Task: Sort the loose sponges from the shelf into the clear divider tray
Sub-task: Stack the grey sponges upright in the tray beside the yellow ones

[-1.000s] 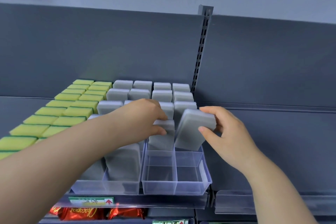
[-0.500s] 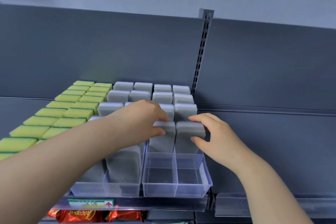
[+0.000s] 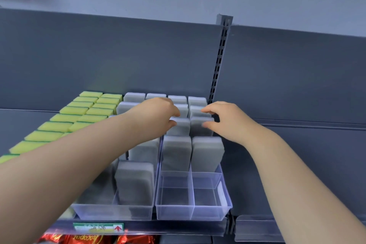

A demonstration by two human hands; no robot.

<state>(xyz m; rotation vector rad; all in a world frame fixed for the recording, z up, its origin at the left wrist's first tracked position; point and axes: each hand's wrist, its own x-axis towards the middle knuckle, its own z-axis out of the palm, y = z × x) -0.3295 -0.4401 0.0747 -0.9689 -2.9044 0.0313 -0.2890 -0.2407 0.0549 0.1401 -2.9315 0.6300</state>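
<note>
The left hand pinches the top edge of a grey sponge in the left lane of the clear divider tray. The right hand grasps the top of a second grey sponge in the tray's right lane, thumb in front, fingers behind. Both sponges stand on end, long axis vertical, broad faces toward the tray's front wall, directly behind the tray's 2 frontmost sponges. Yellow sponges lie left of the tray.

Grey sponges, yellow-green sponges, seemingly red wrappers
</note>
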